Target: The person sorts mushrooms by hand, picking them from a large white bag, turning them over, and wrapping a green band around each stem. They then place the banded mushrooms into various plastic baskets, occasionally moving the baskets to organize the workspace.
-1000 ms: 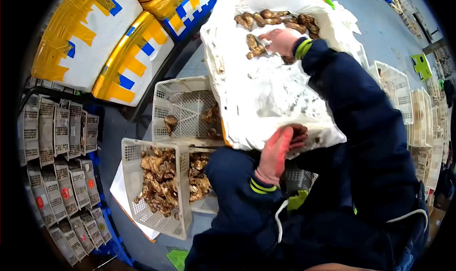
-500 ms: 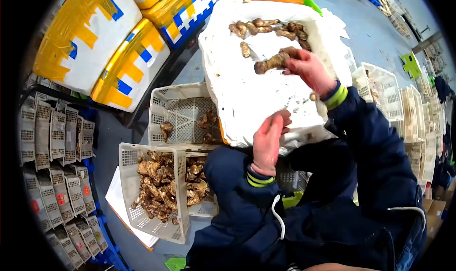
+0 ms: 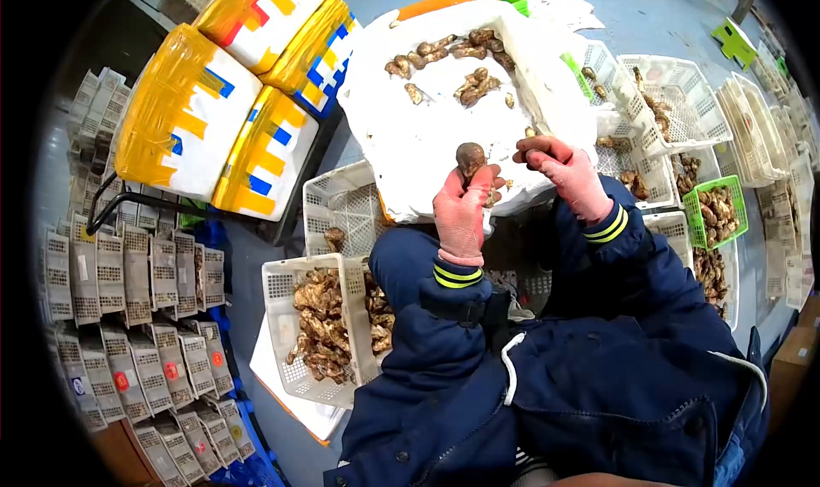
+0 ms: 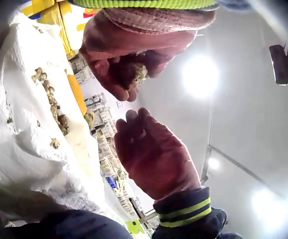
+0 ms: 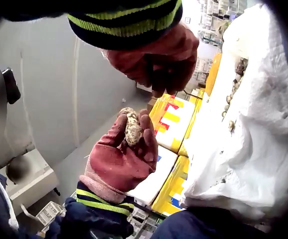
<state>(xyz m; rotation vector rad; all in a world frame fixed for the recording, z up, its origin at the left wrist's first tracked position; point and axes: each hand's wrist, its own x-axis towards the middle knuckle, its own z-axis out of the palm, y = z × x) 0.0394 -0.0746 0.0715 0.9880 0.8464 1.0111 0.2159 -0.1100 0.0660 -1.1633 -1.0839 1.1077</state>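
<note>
In the head view my gloved left hand grips a thick brown mushroom over the near edge of a white-lined box. The right wrist view shows the mushroom's pale, rough stalk between the thumb and fingers. My gloved right hand hovers just to the right, its fingers bent toward the left hand. I cannot tell whether anything small sits between its fingertips. Farther back on the white lining lie several loose mushrooms in clumps.
A white crate heaped with mushrooms stands at my left, beside another crate. Foam boxes with yellow tape are stacked on a cart. To the right are more white crates and a green basket of mushrooms.
My right hand reached among the mushrooms, lifted one and came back toward me. That mushroom is now in my left hand, which held nothing before. The head view has shifted, showing more on the right.
</note>
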